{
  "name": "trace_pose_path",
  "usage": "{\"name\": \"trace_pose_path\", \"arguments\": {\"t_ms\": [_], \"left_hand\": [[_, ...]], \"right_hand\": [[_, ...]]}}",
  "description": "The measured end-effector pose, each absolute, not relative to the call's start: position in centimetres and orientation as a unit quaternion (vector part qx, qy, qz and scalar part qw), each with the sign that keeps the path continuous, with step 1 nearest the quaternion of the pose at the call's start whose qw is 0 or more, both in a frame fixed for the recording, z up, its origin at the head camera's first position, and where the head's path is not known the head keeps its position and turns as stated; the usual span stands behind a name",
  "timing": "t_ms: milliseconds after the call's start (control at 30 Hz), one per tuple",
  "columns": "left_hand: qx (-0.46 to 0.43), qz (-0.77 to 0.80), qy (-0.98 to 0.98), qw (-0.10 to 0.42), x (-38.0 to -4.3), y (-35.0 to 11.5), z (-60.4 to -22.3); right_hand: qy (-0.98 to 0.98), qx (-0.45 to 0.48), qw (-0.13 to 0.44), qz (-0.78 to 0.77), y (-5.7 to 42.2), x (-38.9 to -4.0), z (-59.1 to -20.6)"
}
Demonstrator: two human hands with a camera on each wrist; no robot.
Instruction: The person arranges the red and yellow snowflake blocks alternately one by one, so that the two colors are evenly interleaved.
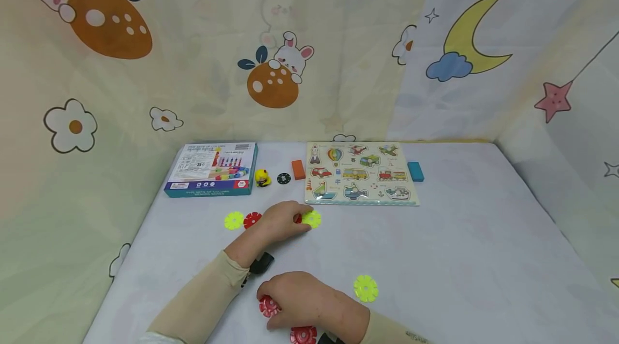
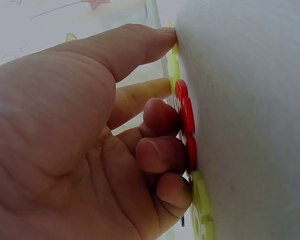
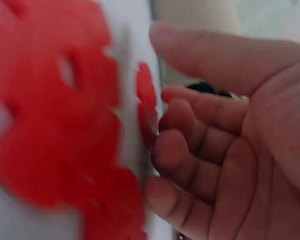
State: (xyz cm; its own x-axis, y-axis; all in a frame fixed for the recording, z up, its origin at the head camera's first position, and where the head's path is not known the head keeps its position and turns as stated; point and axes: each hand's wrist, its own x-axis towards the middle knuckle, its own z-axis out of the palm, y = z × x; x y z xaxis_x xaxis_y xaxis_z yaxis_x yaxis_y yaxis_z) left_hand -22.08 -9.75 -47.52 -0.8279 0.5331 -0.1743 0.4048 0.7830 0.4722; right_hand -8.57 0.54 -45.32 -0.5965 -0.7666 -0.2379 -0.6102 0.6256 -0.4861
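Note:
In the head view my left hand (image 1: pixel 278 221) is at the right end of a row of flat notched snowflake discs. Its thumb and forefinger pinch the edges of a yellow-green disc (image 1: pixel 313 219) lying on the table. The other fingers curl over red discs (image 2: pixel 189 115). Left of that hand, another red disc (image 1: pixel 252 220) and a yellow-green disc (image 1: pixel 234 220) continue the row. Nearer the front, my right hand (image 1: pixel 307 298) spreads thumb and fingers around a red disc (image 1: pixel 269 307), the thumb apart from it in the right wrist view. Another red disc (image 1: pixel 303 335) lies below that hand.
A loose yellow-green disc (image 1: pixel 366 288) lies right of my right hand. Along the back are a boxed set (image 1: pixel 210 169), a yellow duck (image 1: pixel 263 177), a black chip (image 1: pixel 283 178), an orange block (image 1: pixel 298 170), a picture puzzle board (image 1: pixel 361 174) and a blue block (image 1: pixel 415 171).

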Motion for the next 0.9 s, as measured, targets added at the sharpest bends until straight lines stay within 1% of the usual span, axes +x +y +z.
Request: {"name": "trace_pose_path", "arguments": {"t_ms": [233, 533, 767, 900], "left_hand": [[0.251, 0.215, 0.932, 0.151, -22.06, -9.68, -47.58], [0.25, 0.213, 0.933, 0.147, -21.95, -9.8, -47.61], [0.244, 0.222, 0.932, 0.153, -21.85, -9.77, -47.46], [0.244, 0.223, 0.931, 0.153, -21.78, -9.73, -47.28]], "right_hand": [[0.904, -0.345, 0.204, -0.147, -0.35, -7.93, -46.06], [0.915, -0.308, 0.2, -0.167, -0.09, -7.66, -45.83], [0.953, -0.215, 0.194, -0.093, -0.23, -7.8, -45.72], [0.953, -0.21, 0.198, -0.088, -0.13, -7.81, -45.43]]}}
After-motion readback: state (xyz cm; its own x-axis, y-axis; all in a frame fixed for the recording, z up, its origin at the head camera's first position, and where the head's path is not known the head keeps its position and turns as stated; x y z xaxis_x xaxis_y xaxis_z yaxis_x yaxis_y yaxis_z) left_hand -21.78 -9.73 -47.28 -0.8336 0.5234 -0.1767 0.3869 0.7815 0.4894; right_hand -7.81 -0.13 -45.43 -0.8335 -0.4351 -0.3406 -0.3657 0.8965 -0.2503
